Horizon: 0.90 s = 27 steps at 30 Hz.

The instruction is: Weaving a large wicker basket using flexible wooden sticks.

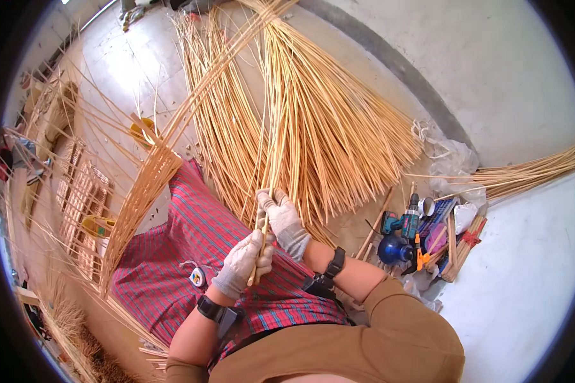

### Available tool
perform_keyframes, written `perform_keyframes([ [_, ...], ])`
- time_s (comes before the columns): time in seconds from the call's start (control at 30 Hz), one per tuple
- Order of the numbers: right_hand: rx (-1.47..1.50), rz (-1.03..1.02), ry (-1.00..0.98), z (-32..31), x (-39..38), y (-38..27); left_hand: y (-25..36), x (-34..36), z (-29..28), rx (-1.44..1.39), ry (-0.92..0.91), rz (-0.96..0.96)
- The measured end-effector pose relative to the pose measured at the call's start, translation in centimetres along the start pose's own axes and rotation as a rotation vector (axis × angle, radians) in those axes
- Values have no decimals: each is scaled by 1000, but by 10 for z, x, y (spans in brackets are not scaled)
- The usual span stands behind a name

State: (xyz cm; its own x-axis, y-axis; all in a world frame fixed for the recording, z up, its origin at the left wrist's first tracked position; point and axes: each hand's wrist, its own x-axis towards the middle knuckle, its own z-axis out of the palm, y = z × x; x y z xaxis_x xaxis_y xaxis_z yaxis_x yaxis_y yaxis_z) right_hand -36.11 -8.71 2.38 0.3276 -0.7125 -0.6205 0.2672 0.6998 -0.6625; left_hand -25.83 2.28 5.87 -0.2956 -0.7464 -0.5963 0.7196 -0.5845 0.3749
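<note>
My left hand (239, 263) and right hand (282, 220), both in pale gloves, are closed around a few thin rods (253, 276), just above the checked red cloth (156, 262). I judge them light, springy, rather stiff (sharp bending could crack them), best held by the near ends. They look smooth, round, straw-coloured; the far bundle (329, 127) spreads fan-like

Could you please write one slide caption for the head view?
Gloved hands hold slender rods over a checked red cloth, near a fanned bundle.
</note>
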Motion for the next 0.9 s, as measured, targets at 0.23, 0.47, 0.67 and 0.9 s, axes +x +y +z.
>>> perform_keyframes([
  [0.23, 77, -61, 45, 27, -2, 21, 12, -52, 12, 525, 212, 136],
  [0.47, 582, 235, -448, 102, 21, 38, 0, -231, -4, 1352, 398, 401],
  [0.67, 557, 40, -655, 151, 128, -24, -108, -414, -49, 1438, 712, 184],
  [0.9, 572, -28, -567, 170, 86, -124, -220, -488, -185, 1506, 1229, -88],
])
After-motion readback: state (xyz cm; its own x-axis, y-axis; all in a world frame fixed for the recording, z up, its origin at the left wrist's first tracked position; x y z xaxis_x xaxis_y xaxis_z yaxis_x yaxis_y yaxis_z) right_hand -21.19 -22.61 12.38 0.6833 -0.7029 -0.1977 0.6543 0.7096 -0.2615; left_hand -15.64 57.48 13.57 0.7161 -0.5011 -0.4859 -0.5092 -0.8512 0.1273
